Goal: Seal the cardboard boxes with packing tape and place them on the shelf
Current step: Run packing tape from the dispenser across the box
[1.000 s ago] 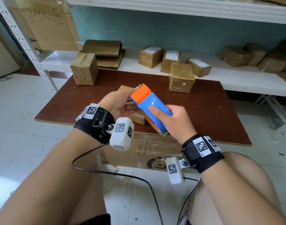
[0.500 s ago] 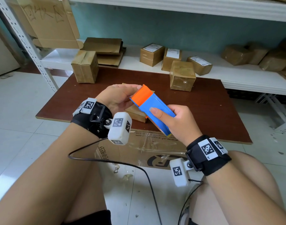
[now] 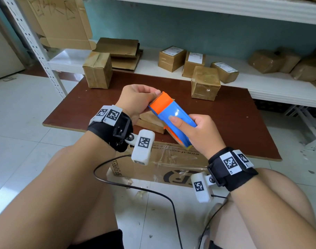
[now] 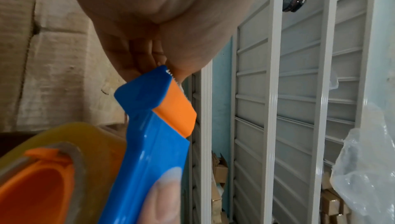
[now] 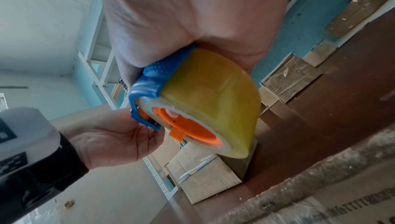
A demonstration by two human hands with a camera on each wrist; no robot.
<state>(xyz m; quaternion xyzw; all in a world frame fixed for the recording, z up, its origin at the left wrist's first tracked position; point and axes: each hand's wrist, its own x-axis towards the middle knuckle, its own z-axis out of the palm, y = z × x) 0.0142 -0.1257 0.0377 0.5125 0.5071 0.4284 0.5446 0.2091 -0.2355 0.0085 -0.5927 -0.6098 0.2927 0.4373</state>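
Seated low on a tiled floor (image 3: pixel 19 123), knees up, both hands raised over the near edge of a dark brown bench (image 3: pixel 243 126).

Right hand (image 3: pixel 198 135) wrapped round the blue body of a tape dispenser (image 3: pixel 173 115), thumb flat on its upper face, remaining fingers curled underneath. Dispenser tilted, orange toothed cutter end pointing up and away toward the left hand (image 3: pixel 135 101). Yellowish packing tape roll (image 5: pixel 213 95) seated on the orange hub, showing plainly in the right wrist view below the palm.

Left hand at the cutter end, fingertips (image 4: pixel 136 58) bunched together and pinched right at the serrated edge (whether a tape end sits between them cannot be told; the film is too clear and the spot too crowded). Thumb lying along the top, touching the orange part.

Directly beneath the dispenser, a small flat cardboard box (image 3: pixel 150 121) lying on the bench, partly hidden by both hands. Two further taped boxes standing on the bench: one at the far left (image 3: pixel 98 69), one at the far right (image 3: pixel 205 83).

Behind the bench, a white shelf (image 3: pixel 270 87) carrying three labelled boxes (image 3: pixel 171 58), a stack of flattened cardboard (image 3: pixel 121 53), and several wrapped parcels (image 3: pixel 279 62) at the right. A large printed carton (image 3: pixel 162 166) lying flat on the floor between the bench and the knees, loose tape scraps on it.
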